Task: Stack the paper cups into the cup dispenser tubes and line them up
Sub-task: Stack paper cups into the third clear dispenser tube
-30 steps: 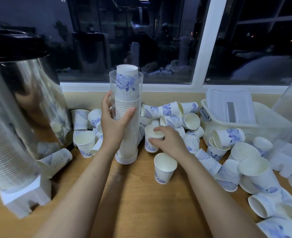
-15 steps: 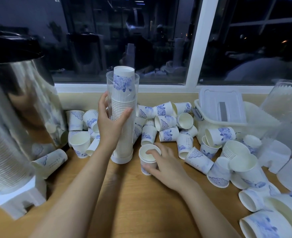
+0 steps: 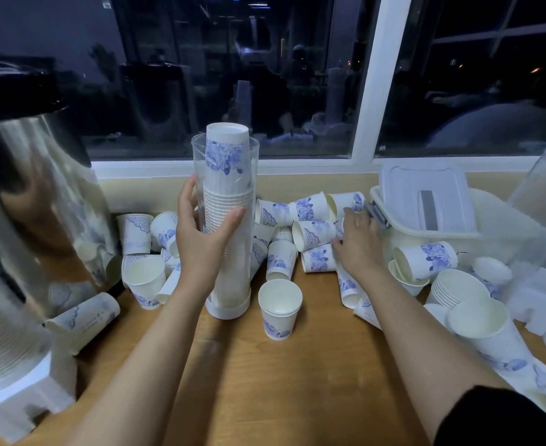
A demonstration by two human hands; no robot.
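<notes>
Left hand [image 3: 201, 243] fingers curl round the clear tube [image 3: 246, 268], upright on the surface [image 3: 265, 381] with stacked cups [image 3: 228, 201] inside. Right hand [image 3: 358, 249] fingers lie spread over toppled cups [image 3: 313, 235], fingertips blurred and partly hidden.

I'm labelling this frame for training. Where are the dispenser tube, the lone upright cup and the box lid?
dispenser tube [image 3: 230, 194], head view, clear wall over the stacked rims.
upright cup [image 3: 279, 320], head view, outer side wall.
box lid [image 3: 403, 201], head view, white top left of the grey strip.
</notes>
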